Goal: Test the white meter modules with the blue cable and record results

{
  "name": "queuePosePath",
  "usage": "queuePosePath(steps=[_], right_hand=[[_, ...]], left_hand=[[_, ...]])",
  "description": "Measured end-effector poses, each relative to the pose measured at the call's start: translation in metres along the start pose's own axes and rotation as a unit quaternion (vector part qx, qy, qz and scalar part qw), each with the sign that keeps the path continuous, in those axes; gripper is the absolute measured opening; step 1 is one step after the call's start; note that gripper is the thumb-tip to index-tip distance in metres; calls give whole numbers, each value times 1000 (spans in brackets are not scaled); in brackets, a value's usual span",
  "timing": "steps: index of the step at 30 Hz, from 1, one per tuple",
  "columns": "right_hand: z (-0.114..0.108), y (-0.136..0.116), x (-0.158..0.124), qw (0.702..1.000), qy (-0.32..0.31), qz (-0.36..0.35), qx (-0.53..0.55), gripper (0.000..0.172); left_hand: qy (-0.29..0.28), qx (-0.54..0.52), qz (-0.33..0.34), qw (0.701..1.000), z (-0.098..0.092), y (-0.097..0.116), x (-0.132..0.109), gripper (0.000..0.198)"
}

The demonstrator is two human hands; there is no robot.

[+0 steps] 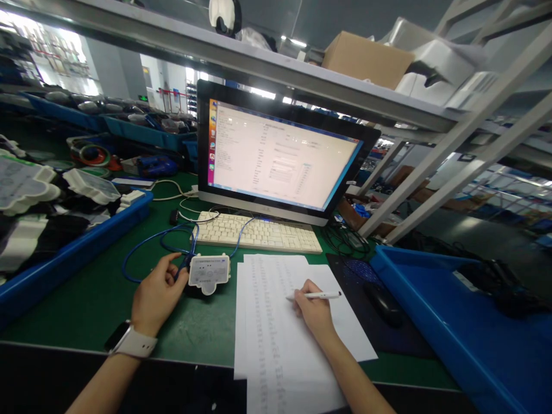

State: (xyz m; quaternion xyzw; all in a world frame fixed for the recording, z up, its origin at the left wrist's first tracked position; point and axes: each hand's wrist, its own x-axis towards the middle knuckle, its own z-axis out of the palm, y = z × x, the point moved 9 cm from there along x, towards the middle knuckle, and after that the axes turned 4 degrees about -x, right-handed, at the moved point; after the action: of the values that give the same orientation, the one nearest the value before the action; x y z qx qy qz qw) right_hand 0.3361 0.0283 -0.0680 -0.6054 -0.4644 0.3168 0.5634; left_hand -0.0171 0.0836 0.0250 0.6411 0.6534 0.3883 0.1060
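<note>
Right hand (317,310) now, fingers wrapped round a white pen (322,295), tip down at the printed paper (269,339)! Over on the left, the left hand (156,296) pinches a dark plug (184,265) beside the small white box (209,271), which sits on the green table (185,333), just in front of the keyboard (259,233).

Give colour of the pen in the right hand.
Mostly white; the pen shows in the head view.

The place looked like an electronics workshop: blue bins (77,250) of parts flanked a green workbench (103,310) with 1 monitor (276,161) under a loaded metal shelf (142,29).
</note>
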Motion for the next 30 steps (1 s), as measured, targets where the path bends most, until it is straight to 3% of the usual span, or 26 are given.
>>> queuePosePath(steps=[30], right_hand=[[-5, -1, 1, 999, 19, -14, -40, 22]], left_hand=[[8, -7, 12, 1000, -2, 4, -1, 51]])
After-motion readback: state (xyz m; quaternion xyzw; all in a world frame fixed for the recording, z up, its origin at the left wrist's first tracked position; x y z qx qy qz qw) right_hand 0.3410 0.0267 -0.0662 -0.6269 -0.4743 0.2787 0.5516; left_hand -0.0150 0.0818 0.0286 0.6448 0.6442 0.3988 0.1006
